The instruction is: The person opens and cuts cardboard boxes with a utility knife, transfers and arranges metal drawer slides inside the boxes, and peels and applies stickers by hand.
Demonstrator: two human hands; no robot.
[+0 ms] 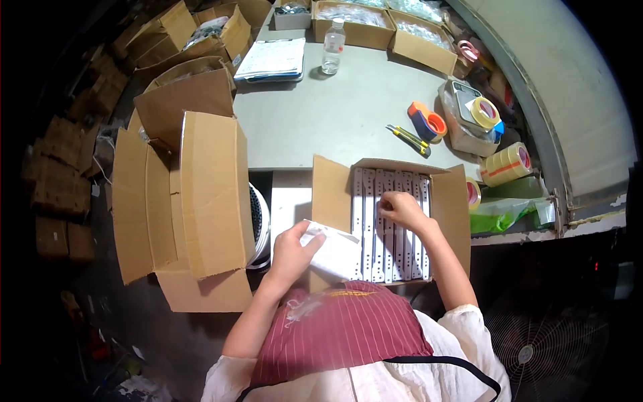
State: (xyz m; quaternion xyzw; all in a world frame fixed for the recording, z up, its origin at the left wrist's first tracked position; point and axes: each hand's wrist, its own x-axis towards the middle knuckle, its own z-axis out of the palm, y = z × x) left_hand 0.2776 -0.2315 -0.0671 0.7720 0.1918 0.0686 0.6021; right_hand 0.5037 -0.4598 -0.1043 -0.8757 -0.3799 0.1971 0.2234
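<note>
In my left hand (289,256) is a folded white sheet of paper (336,254), pinched under the thumb over the left front part of an open cardboard box (331,191). Long, light metal rails with rows of holes (379,258) lie side by side inside that box. My right hand (404,211) is above the middle of the rails, its fingers curled together. What it may hold is hidden by the fingers, and I cannot tell whether it touches the rails.
A larger open carton (216,201) stands at left. On the grey table (321,127) are a utility knife (410,142), tape dispenser (429,124), water bottle (332,48) and clipboard with papers (273,59). Tape rolls (506,165) stand at right; a fan (526,354) is below.
</note>
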